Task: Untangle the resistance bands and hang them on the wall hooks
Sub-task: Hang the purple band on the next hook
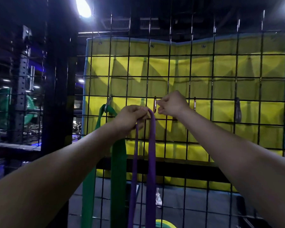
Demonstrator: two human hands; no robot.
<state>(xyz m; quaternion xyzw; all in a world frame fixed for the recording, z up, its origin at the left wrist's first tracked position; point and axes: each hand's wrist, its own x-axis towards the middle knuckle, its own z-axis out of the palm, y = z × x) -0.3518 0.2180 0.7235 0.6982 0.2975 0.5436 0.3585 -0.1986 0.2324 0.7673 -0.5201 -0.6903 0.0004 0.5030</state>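
Note:
A purple resistance band (152, 155) hangs in a long loop from my left hand (131, 117), which pinches its top just left of an orange carabiner hook (154, 105) on the black wire grid wall (212, 112). My right hand (171, 104) is closed on that carabiner from the right. A wide green band (118, 162) hangs from a silver carabiner (108, 104) further left, its two strands falling past the bottom of the view.
More carabiners hang on the grid to the right: a pale one (194, 104) and a dark one (237, 111). A yellow padded mat (220, 89) stands behind the grid. A black steel rack (21, 89) is on the left. A yellow-green weight plate (164, 224) lies on the floor.

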